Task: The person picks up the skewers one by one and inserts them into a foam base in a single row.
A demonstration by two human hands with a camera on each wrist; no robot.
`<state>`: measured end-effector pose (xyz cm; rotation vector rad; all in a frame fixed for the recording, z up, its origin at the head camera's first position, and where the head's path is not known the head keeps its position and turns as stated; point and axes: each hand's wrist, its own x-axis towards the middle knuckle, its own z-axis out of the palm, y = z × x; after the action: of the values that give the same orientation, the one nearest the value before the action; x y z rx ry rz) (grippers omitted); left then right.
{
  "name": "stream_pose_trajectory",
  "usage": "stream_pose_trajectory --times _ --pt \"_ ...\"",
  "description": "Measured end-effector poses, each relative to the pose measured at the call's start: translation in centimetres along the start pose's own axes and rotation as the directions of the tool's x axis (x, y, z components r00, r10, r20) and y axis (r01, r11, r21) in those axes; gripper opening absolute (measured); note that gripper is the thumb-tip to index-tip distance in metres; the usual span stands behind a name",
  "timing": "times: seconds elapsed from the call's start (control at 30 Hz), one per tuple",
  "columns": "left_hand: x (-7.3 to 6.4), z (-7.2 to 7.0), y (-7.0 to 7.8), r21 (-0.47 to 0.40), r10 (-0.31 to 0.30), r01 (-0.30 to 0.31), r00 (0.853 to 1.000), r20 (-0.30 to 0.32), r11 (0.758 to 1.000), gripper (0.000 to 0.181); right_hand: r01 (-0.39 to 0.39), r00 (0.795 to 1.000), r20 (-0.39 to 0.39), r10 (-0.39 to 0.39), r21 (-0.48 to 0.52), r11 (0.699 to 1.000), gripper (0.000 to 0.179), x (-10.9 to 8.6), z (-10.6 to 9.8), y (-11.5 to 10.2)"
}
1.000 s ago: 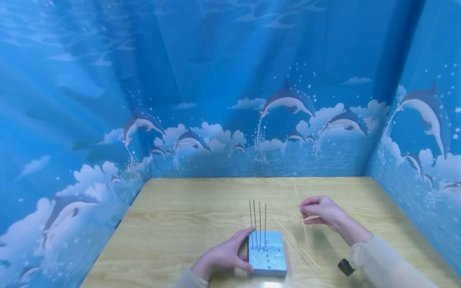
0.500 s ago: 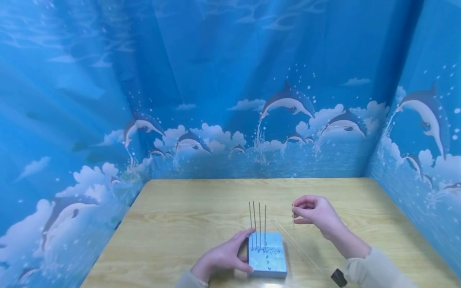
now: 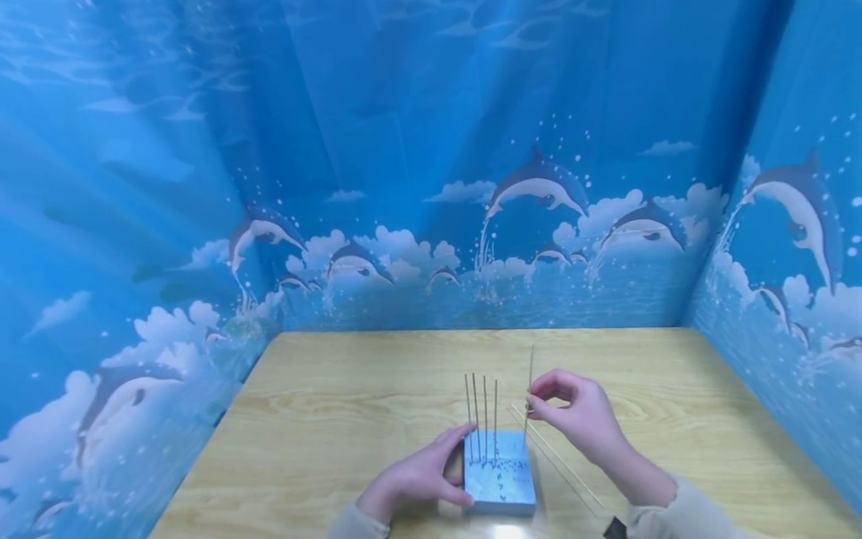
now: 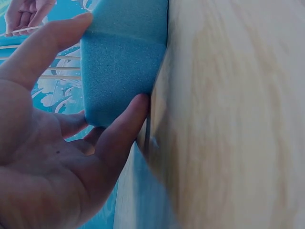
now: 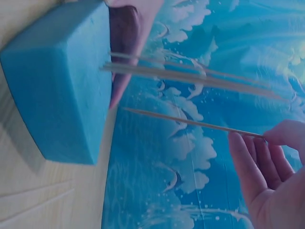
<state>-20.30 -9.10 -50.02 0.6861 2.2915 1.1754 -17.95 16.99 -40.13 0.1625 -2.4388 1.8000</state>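
Note:
My left hand (image 3: 424, 471) holds the left side of a blue foam block (image 3: 508, 486), thumb at the near corner and a finger at the far one. In the left wrist view fingertips press the block's (image 4: 124, 71) side and lower edge. Several thin wooden skewers (image 3: 475, 404) stand in a row in its left half. Between thumb and fingers my right hand (image 3: 586, 419) pinches another skewer (image 5: 190, 122), nearly upright above the block's far right part. The right wrist view shows its pointed tip just apart from the foam.
Two loose skewers (image 3: 559, 458) lie slantwise on the wooden table (image 3: 323, 419), right of the block. Small dark holes dot the block's top. A blue curtain (image 3: 404, 150) printed with dolphins encloses the table's back and sides.
My right hand has moved left with the skewer, from beyond the loose skewers to over the block, and the skewer has turned more upright. My left hand and the block have stayed put.

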Motion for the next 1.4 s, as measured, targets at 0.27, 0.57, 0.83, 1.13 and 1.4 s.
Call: stream_pose_trajectory --times 0.27,0.57,0.83,1.13,1.4 --pt "-0.1 -0.2 0.1 0.023 0.012 -0.012 1.0 0.005 1.0 0.113 0.059 0.998 0.003 -0.059 -0.059 0.996 0.013 -0.8 1.5 0.3" --pt "0.0 -0.1 0.1 0.043 0.027 -0.028 1.0 0.004 0.999 0.113 0.1 0.995 0.008 -0.1 -0.063 0.993 0.013 -1.2 2.4 0.6" --pt "0.0 -0.1 0.1 0.048 0.028 -0.028 1.0 0.002 0.998 0.113 0.142 0.99 0.008 -0.142 -0.048 0.989 0.014 -1.3 2.9 0.8" --pt "-0.1 0.0 0.1 0.01 0.034 -0.034 0.999 0.013 0.999 0.112 0.111 0.994 0.009 -0.111 -0.069 0.991 0.013 -1.2 3.1 1.3" --pt "0.0 -0.2 0.1 0.004 0.022 -0.022 1.0 0.02 1.0 0.113 0.15 0.989 0.015 -0.149 -0.069 0.986 0.013 -1.2 3.2 1.1"
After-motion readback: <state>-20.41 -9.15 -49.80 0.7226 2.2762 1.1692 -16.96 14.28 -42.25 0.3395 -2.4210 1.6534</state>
